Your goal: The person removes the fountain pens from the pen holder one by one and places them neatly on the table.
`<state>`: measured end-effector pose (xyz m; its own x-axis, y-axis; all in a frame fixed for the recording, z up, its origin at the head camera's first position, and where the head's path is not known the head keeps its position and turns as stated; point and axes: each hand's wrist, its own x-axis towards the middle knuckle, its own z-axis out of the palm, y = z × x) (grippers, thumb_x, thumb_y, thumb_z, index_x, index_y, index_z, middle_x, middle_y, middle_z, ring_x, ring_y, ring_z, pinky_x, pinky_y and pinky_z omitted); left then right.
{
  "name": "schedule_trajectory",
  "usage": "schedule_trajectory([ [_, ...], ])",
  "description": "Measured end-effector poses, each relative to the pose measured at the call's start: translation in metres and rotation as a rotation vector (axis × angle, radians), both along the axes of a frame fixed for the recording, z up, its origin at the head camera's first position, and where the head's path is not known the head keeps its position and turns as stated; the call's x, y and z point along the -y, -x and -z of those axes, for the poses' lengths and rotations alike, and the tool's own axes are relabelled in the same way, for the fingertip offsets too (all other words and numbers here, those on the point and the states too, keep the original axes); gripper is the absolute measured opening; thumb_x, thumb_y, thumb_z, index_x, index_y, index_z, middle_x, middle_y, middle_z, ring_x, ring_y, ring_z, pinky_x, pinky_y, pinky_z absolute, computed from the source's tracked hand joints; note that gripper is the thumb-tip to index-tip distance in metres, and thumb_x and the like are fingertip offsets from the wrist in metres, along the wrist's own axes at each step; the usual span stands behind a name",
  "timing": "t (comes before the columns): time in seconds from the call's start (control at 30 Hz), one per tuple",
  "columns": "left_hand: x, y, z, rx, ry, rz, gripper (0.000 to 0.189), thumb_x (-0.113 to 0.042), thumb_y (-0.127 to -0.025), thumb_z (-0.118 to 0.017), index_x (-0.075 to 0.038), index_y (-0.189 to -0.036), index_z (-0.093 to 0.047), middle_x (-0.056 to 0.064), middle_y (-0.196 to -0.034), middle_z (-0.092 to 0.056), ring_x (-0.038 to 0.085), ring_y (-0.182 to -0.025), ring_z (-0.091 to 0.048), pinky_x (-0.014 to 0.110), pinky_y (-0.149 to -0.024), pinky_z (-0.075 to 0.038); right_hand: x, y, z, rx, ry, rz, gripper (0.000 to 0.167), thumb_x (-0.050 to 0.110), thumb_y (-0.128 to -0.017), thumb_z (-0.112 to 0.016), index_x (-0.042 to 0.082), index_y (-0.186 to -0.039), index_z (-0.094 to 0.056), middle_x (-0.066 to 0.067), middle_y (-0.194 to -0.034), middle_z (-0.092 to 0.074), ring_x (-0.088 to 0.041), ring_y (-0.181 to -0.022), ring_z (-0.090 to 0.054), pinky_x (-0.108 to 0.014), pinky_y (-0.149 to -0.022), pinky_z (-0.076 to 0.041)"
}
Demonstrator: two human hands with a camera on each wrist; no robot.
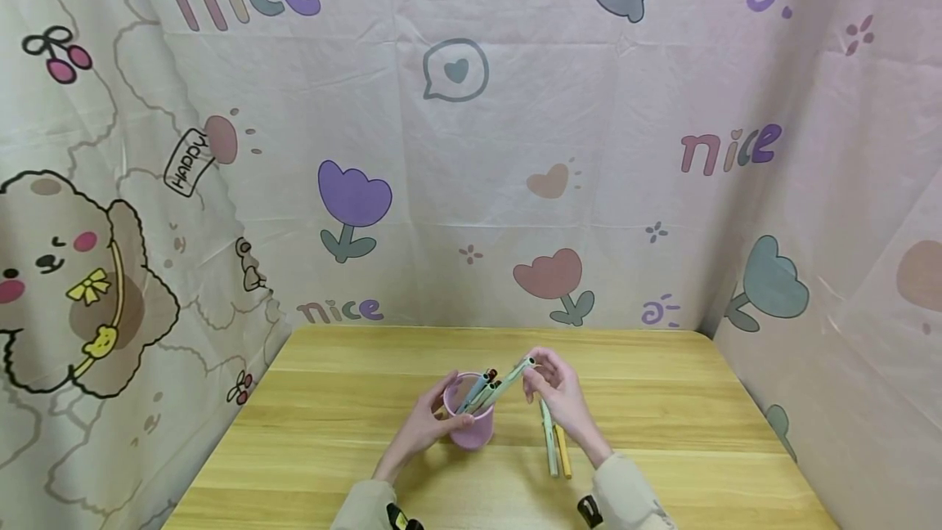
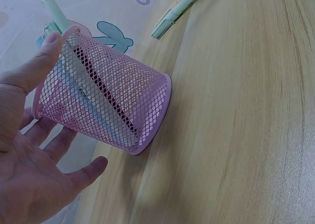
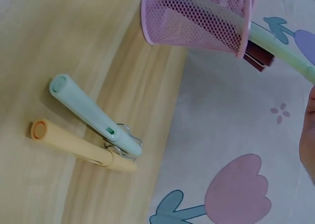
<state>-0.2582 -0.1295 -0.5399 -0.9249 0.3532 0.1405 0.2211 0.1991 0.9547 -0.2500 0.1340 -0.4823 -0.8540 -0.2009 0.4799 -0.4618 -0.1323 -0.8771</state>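
A pink mesh pen cup (image 1: 471, 434) stands on the table, holding several pens. My left hand (image 1: 429, 419) grips it near the top, the thumb at the rim and the fingers around the far side, as the left wrist view of the cup (image 2: 106, 88) shows. With thumb and fingers, my right hand (image 1: 557, 391) pinches a light green pen (image 1: 509, 383) near its upper end. That pen slants, its lower part inside the cup. A dark red pen (image 3: 259, 54) pokes out beside it; a blue pen (image 1: 475, 389) leans in the cup too.
A mint green pen (image 1: 549, 444) and a yellow pen (image 1: 563, 452) lie side by side on the wooden table (image 1: 331, 407), to the right of the cup and below my right hand. A printed cloth (image 1: 471, 145) hangs behind the table and along its sides.
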Motion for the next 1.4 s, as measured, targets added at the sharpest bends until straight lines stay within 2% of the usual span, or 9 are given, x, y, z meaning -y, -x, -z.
schedule_trajectory([
  [0.23,0.0,0.0,0.0,0.0,-0.005,-0.007,0.087,-0.015,-0.086,-0.08,0.003,-0.155,-0.03,0.031,-0.159,-0.032,0.054,-0.142,-0.038,0.067,-0.113,-0.04,-0.008,0.002,-0.003,-0.005,0.049,0.003,0.028,0.004,-0.104,-0.048,-0.016,-0.121,-0.039,0.003,-0.102,-0.073,-0.007,-0.071,-0.064,-0.025,-0.058,-0.061],
  [0.43,0.0,-0.001,0.0,-0.005,-0.011,-0.005,0.087,-0.014,-0.086,-0.079,0.003,-0.155,-0.03,0.032,-0.158,-0.033,0.055,-0.141,-0.038,0.066,-0.113,-0.041,-0.017,0.002,-0.005,0.015,0.065,0.055,0.02,0.009,-0.107,-0.045,-0.002,-0.124,-0.044,0.001,-0.1,-0.073,-0.008,-0.067,-0.064,-0.03,-0.055,-0.062],
  [0.73,0.0,0.0,0.0,0.002,-0.01,-0.004,0.087,-0.014,-0.086,-0.079,0.003,-0.156,-0.03,0.031,-0.159,-0.032,0.054,-0.142,-0.038,0.066,-0.114,-0.04,-0.034,0.007,0.005,0.118,-0.032,0.154,0.021,0.017,-0.109,-0.042,0.007,-0.127,-0.04,0.009,-0.091,-0.076,-0.009,-0.059,-0.064,-0.031,-0.055,-0.062],
  [0.8,0.0,0.0,0.0,0.001,-0.01,-0.002,0.087,-0.014,-0.087,-0.079,0.002,-0.156,-0.029,0.031,-0.159,-0.032,0.054,-0.142,-0.038,0.066,-0.114,-0.04,-0.038,0.009,0.008,0.16,-0.056,0.181,0.022,0.014,-0.108,-0.044,0.006,-0.128,-0.04,0.006,-0.089,-0.075,-0.01,-0.058,-0.064,-0.029,-0.054,-0.062],
  [0.9,0.0,0.0,0.0,0.002,-0.012,0.0,0.087,-0.014,-0.087,-0.079,0.002,-0.156,-0.029,0.031,-0.159,-0.032,0.054,-0.142,-0.037,0.066,-0.114,-0.039,-0.043,0.01,0.012,0.233,-0.09,0.205,0.029,0.004,-0.104,-0.049,0.004,-0.131,-0.04,-0.006,-0.092,-0.074,-0.01,-0.057,-0.062,-0.026,-0.053,-0.06],
  [1.0,0.0,0.0,0.0,0.005,-0.012,-0.001,0.087,-0.014,-0.087,-0.079,0.002,-0.156,-0.029,0.031,-0.159,-0.032,0.054,-0.143,-0.037,0.067,-0.114,-0.039,-0.049,0.01,0.015,0.297,-0.118,0.216,0.039,-0.007,-0.098,-0.053,-0.002,-0.135,-0.041,-0.024,-0.1,-0.071,-0.01,-0.059,-0.061,-0.023,-0.054,-0.058],
  [1.1,0.0,0.0,0.0,0.009,-0.011,-0.002,0.087,-0.014,-0.086,-0.079,0.002,-0.156,-0.029,0.031,-0.159,-0.032,0.054,-0.143,-0.037,0.067,-0.114,-0.039,-0.053,0.01,0.016,0.34,-0.153,0.23,0.042,-0.009,-0.095,-0.057,-0.009,-0.135,-0.046,-0.036,-0.11,-0.067,-0.009,-0.061,-0.062,-0.021,-0.056,-0.057],
  [1.23,-0.001,-0.001,0.0,0.01,-0.012,-0.002,0.088,-0.014,-0.086,-0.079,0.003,-0.156,-0.029,0.031,-0.159,-0.032,0.054,-0.143,-0.037,0.067,-0.114,-0.039,-0.058,0.011,0.017,0.373,-0.197,0.279,0.036,-0.004,-0.095,-0.062,-0.012,-0.129,-0.056,-0.035,-0.116,-0.068,-0.008,-0.065,-0.062,-0.022,-0.059,-0.057],
  [1.4,-0.001,-0.001,-0.001,0.009,-0.011,-0.004,0.087,-0.014,-0.087,-0.079,0.002,-0.156,-0.029,0.031,-0.159,-0.032,0.054,-0.142,-0.037,0.067,-0.113,-0.039,-0.062,0.013,0.021,0.377,-0.232,0.326,0.029,0.002,-0.096,-0.064,-0.011,-0.122,-0.062,-0.03,-0.111,-0.071,-0.009,-0.067,-0.061,-0.024,-0.06,-0.057],
])
